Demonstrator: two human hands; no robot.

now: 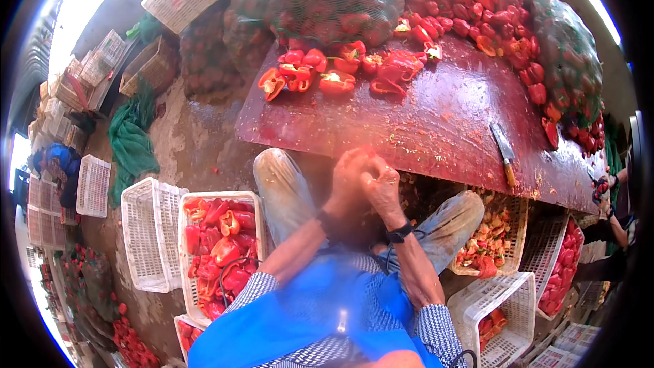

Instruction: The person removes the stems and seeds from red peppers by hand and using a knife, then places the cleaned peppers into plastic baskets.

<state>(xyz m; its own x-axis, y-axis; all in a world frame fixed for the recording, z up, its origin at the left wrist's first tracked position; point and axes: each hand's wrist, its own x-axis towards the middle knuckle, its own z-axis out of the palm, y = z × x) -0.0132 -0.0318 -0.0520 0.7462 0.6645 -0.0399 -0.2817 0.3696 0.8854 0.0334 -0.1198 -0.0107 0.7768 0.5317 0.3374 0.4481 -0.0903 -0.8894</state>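
My left hand (349,174) and my right hand (382,184) are together over my lap, just off the near edge of the dark red table (327,128). Their fingers are curled and seem to touch. A blur over the middle of the picture hides whether anything is between them. To the right on the table lies a knife (503,145) with a wooden handle, touched by neither hand. Cut red bell peppers (337,82) lie near the far left part of the table, beside a full green mesh sack (337,10).
A white plastic crate (259,230) of red peppers stands left of my legs. An empty crate (153,235) is beyond it. Right of my knee are a crate of pepper scraps (490,235) and a tilted crate (529,312). A co-worker's arm (619,230) shows far right.
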